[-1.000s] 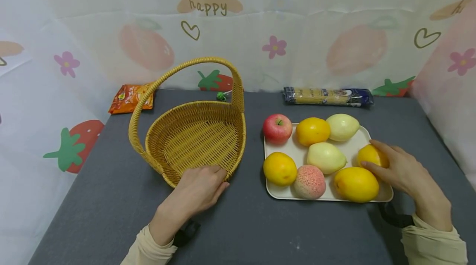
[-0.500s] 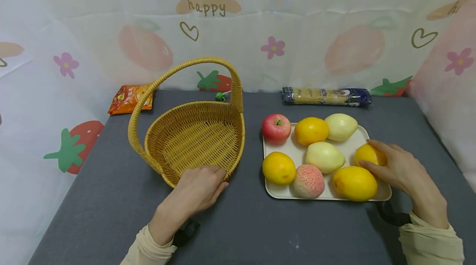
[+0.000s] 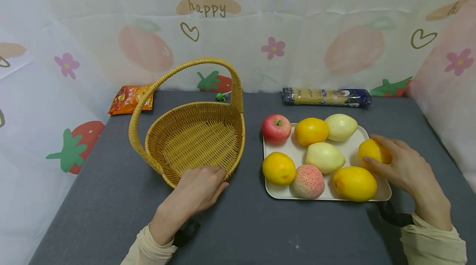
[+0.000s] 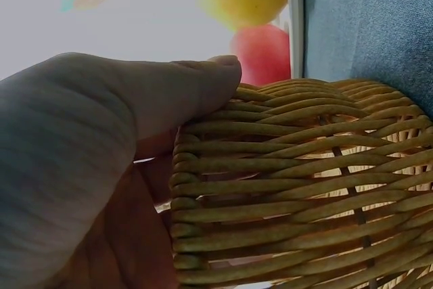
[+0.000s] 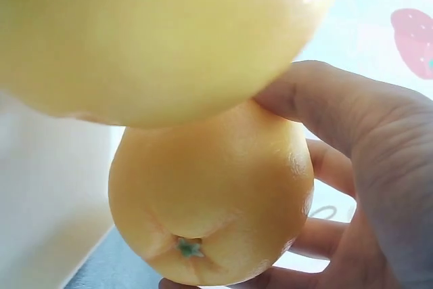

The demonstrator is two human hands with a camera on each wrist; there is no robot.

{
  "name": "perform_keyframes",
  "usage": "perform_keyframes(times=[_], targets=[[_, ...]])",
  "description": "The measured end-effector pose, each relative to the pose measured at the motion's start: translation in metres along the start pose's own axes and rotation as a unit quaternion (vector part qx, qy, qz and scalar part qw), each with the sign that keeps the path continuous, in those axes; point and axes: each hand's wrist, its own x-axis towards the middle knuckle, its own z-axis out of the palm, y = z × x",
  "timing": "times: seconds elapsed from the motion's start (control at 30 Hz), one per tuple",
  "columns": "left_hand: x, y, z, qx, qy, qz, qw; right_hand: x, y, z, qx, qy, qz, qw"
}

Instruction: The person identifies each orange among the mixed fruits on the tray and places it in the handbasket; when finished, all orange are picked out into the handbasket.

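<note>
Here, orange in right grip

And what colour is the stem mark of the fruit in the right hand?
Green; the stem mark shows best in the right wrist view.

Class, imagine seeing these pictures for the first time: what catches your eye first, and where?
The big yellow wicker basket with its arched handle, left of centre, stands out first, the left hand gripping its near rim. Next comes the cream tray of bright fruit to its right, where the right hand grasps an orange at the right end.
</note>
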Motion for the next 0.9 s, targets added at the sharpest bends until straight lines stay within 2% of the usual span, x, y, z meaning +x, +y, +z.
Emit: perform_keyframes(times=[0.33, 0.63, 0.9], targets=[[-0.001, 0.0, 0.0, 0.001, 0.001, 0.001, 1.0, -0.008, -0.015, -0.002, 0.002, 0.082, -0.014, 0.9966], [0.0, 0.0, 0.0, 0.001, -0.003, -0.003, 1.0, -0.014, -0.03, -0.005, 0.021, 0.122, -0.028, 0.9919], [-0.001, 0.0, 0.0, 0.0, -0.004, -0.002, 1.0, -0.018, -0.045, -0.005, 0.051, 0.163, -0.074, 0.9825]])
